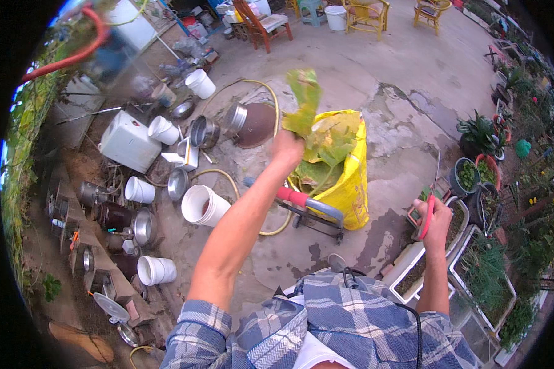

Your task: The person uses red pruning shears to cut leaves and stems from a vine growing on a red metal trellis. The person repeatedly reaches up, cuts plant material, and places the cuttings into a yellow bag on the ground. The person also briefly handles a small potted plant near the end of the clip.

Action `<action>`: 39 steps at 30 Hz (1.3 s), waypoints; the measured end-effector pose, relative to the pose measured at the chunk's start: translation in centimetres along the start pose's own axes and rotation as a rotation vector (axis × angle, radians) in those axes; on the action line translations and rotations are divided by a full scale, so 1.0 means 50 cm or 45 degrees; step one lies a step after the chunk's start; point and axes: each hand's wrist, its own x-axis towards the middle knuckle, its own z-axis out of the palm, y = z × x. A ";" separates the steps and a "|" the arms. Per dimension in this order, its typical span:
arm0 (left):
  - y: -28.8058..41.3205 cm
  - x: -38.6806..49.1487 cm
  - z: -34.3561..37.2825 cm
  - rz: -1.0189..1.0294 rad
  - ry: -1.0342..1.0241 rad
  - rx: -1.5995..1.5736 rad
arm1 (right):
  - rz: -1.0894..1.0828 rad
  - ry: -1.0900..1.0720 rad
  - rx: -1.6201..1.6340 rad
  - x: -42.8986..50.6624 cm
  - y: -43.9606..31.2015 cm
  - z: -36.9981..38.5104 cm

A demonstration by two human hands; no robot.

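My left hand (288,148) grips a large yellowing green leaf (303,99), blurred at its upper end. Right beside it stands an upright yellow woven sack (356,198) filled with big wilted leaves (330,150). Over on the right, my right hand (436,221) holds red-handled scissors (429,214), the blades pointing up and away from me. A folding cart (323,207) with a grey and red handle is at the near side of the sack, and part of its frame is hidden.
White buckets (203,205), metal pots (204,131) and a yellow hose (224,173) lie on the concrete to the left. White planters (408,276) and potted plants (466,175) line the right. A wooden chair (263,25) stands at the back. A red pipe (69,64) crosses the upper left.
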 end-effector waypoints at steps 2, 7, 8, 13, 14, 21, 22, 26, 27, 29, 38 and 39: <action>-0.040 0.016 0.078 -0.110 -0.240 0.293 | -0.012 0.001 -0.079 0.004 0.013 0.003; 0.041 -0.049 0.056 -0.218 -0.449 0.772 | -0.340 -0.070 -0.604 0.040 0.000 0.047; 0.057 -0.068 0.032 -0.133 -0.421 0.760 | -0.405 -0.098 -0.698 0.051 -0.004 0.070; 0.057 -0.204 -0.054 0.200 0.013 0.542 | -0.723 -0.269 -0.963 0.150 -0.037 0.250; 0.044 -0.231 -0.052 0.202 0.043 0.522 | -0.837 -0.295 -0.941 0.178 -0.033 0.298; 0.008 -0.290 -0.032 0.406 0.352 0.350 | -0.842 -0.844 -1.541 0.316 0.089 0.607; 0.008 -0.289 -0.031 0.394 0.356 0.361 | -0.880 -0.929 -1.692 0.316 0.100 0.634; 0.014 -0.290 -0.032 0.396 0.350 0.337 | -0.865 -0.984 -1.947 0.292 0.151 0.697; 0.014 -0.286 -0.034 0.405 0.347 0.327 | -0.865 -1.009 -2.009 0.298 0.171 0.721; 0.014 -0.283 -0.035 0.429 0.337 0.299 | -0.854 -1.055 -2.136 0.308 0.204 0.753; 0.002 -0.252 -0.041 0.476 0.439 0.267 | -0.768 -1.155 -1.855 0.317 0.329 0.713; 0.005 -0.257 -0.035 0.480 0.412 0.289 | -0.785 -1.172 -1.843 0.317 0.326 0.703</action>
